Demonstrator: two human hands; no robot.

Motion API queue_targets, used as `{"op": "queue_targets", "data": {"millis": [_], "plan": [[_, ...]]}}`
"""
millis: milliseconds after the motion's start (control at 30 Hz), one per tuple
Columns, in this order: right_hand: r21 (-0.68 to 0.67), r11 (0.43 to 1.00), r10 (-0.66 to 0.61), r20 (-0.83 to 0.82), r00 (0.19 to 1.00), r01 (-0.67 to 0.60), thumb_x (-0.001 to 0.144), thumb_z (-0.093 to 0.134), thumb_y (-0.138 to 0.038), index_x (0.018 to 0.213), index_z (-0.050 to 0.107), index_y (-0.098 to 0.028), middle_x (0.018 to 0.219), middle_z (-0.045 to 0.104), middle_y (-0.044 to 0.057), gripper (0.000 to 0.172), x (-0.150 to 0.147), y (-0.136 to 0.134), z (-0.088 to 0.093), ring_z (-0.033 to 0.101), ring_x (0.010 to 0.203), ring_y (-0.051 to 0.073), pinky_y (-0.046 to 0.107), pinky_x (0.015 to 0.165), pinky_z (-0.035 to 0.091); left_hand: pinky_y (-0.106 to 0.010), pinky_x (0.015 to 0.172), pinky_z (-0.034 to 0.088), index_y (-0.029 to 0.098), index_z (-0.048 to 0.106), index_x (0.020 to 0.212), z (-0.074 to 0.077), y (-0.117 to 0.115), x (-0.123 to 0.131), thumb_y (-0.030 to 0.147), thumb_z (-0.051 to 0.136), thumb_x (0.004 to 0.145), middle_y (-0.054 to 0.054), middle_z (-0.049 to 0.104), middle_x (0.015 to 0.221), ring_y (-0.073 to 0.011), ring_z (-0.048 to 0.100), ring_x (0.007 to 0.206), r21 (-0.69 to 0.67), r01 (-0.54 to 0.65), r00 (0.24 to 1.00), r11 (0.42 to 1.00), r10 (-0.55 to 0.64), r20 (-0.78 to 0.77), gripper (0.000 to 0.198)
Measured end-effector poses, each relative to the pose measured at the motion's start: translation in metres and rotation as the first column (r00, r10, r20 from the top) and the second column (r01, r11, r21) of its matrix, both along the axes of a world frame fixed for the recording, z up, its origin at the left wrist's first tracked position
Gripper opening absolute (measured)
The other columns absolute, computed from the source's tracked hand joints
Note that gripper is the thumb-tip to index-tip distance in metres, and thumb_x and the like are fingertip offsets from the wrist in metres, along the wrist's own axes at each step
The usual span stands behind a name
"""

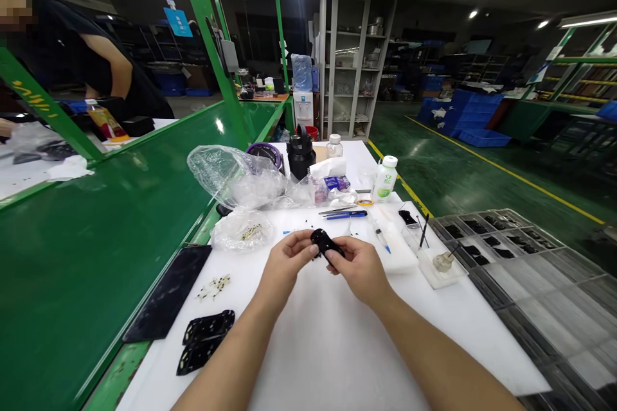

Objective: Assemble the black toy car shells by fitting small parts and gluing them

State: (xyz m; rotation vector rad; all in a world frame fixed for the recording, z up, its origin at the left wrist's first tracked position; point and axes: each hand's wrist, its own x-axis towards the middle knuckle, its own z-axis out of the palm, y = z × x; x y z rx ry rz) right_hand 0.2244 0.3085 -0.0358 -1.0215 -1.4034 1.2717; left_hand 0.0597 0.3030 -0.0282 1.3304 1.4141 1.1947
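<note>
Black, shiny, curved plastic piece (pixel 324 241): twelve o'clock from the body | left hand (pixel 290 258) and right hand (pixel 359 263) both pinch it | looks under way, not finished; cannot tell how much is done | tiny cream-and-black bits (pixel 220 284), nine o'clock from the hands, lie loose, seem unused

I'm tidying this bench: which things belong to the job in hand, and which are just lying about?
Likely in the job:
black part between left hand and right hand
small pale pieces
dark spotted pieces

Probably lying about:
black bottle
white bottle
</note>
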Motion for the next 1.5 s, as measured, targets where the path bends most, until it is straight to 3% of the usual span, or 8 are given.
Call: {"op": "queue_targets", "data": {"millis": [167, 300, 433, 567, 733, 1000, 1300, 1500], "plan": [[-0.052, 0.998, -0.046, -0.016, 0.999, 0.045, 0.080, 0.066, -0.035, 0.092, 0.066, -0.011, 0.070, 0.065, 0.004, 0.027, 0.018, 0.010, 0.000, 0.063, 0.058, 0.014, 0.026, 0.057, 0.055, -0.041, 0.090, 0.037, 0.019, 0.071, 0.084, -0.018, 0.008, -0.021, 0.029, 0.060, 0.074, -0.009, 0.065, 0.098, -0.0283, 0.055, 0.095, 0.024, -0.114, 0.923, 0.993, 0.115, -0.367, 0.018], [-0.060, 0.998, -0.019, 0.005, 1.000, 0.019, 0.080, 0.065, -0.031, 0.090, 0.066, -0.012, 0.069, 0.063, 0.002, 0.021, 0.023, 0.011, 0.000, 0.061, 0.057, 0.013, 0.024, 0.055, 0.052, -0.040, 0.085, 0.036, 0.023, 0.073, 0.075, -0.029, 0.013, -0.018, 0.025, 0.059, 0.073, -0.006, 0.064, 0.091, -0.0270, 0.054, 0.088, 0.020, -0.061, 0.866, 0.998, 0.063, -0.496, 0.014], [-0.059, 0.998, 0.022, 0.034, 0.999, -0.020, 0.079, 0.065, -0.027, 0.089, 0.066, -0.012, 0.068, 0.061, 0.001, 0.017, 0.021, 0.008, -0.001, 0.059, 0.056, 0.012, 0.023, 0.055, 0.050, -0.037, 0.082, 0.035, 0.022, 0.067, 0.068, -0.025, 0.011, -0.013, 0.027, 0.058, 0.075, -0.007, 0.063, 0.086, -0.0278, 0.051, 0.093, 0.051, -0.040, 0.861, 0.998, 0.060, -0.505, 0.013], [-0.062, 0.998, 0.033, 0.050, 0.998, -0.030, 0.080, 0.063, -0.025, 0.089, 0.065, -0.013, 0.067, 0.060, 0.001, 0.015, 0.020, 0.007, -0.002, 0.059, 0.056, 0.012, 0.024, 0.054, 0.051, -0.032, 0.071, 0.037, 0.021, 0.062, 0.085, -0.014, 0.006, -0.015, 0.043, 0.049, 0.086, -0.005, 0.060, 0.082, -0.0211, 0.051, 0.077, 0.042, -0.089, 0.920, 0.995, 0.098, -0.380, 0.026], [-0.063, 0.996, 0.070, 0.062, 0.996, -0.066, 0.081, 0.062, -0.024, 0.087, 0.064, -0.013, 0.065, 0.059, 0.000, 0.013, 0.018, 0.004, 0.000, 0.059, 0.055, 0.012, 0.024, 0.054, 0.050, -0.027, 0.060, 0.041, 0.017, 0.056, 0.094, -0.011, 0.002, -0.008, 0.058, 0.034, 0.088, -0.005, 0.061, 0.083, -0.0142, 0.048, 0.062, -0.019, -0.013, 0.981, 1.000, 0.009, -0.194, 0.046], [-0.106, 0.992, 0.071, 0.070, 0.995, -0.064, 0.080, 0.061, -0.026, 0.086, 0.063, -0.013, 0.064, 0.059, 0.000, 0.014, 0.019, 0.010, -0.006, 0.058, 0.053, 0.012, 0.024, 0.052, 0.051, -0.030, 0.067, 0.039, 0.019, 0.066, 0.090, -0.014, 0.001, -0.005, 0.042, 0.051, 0.083, -0.005, 0.066, 0.082, -0.0206, 0.057, 0.073, -0.110, -0.127, 0.914, 0.986, 0.073, -0.400, 0.028], [-0.101, 0.994, 0.060, 0.069, 0.996, -0.053, 0.079, 0.062, -0.027, 0.087, 0.063, -0.013, 0.066, 0.058, 0.000, 0.016, 0.025, 0.014, -0.004, 0.060, 0.056, 0.012, 0.025, 0.055, 0.053, -0.028, 0.057, 0.037, 0.026, 0.071, 0.073, 0.015, -0.015, -0.045, 0.031, 0.055, 0.076, 0.000, 0.069, 0.079, -0.0190, 0.059, 0.065, -0.273, 0.069, 0.744, 0.960, -0.232, -0.626, 0.018], [-0.105, 0.992, 0.087, 0.112, 0.990, -0.075, 0.079, 0.062, -0.026, 0.088, 0.064, -0.014, 0.065, 0.059, 0.000, 0.015, 0.023, 0.011, -0.003, 0.060, 0.056, 0.013, 0.026, 0.056, 0.052, -0.026, 0.054, 0.036, 0.027, 0.070, 0.069, 0.006, -0.020, -0.046, 0.026, 0.059, 0.070, 0.001, 0.069, 0.078, -0.0186, 0.059, 0.066, -0.346, 0.123, 0.685, 0.930, -0.332, -0.649, 0.011]]}}
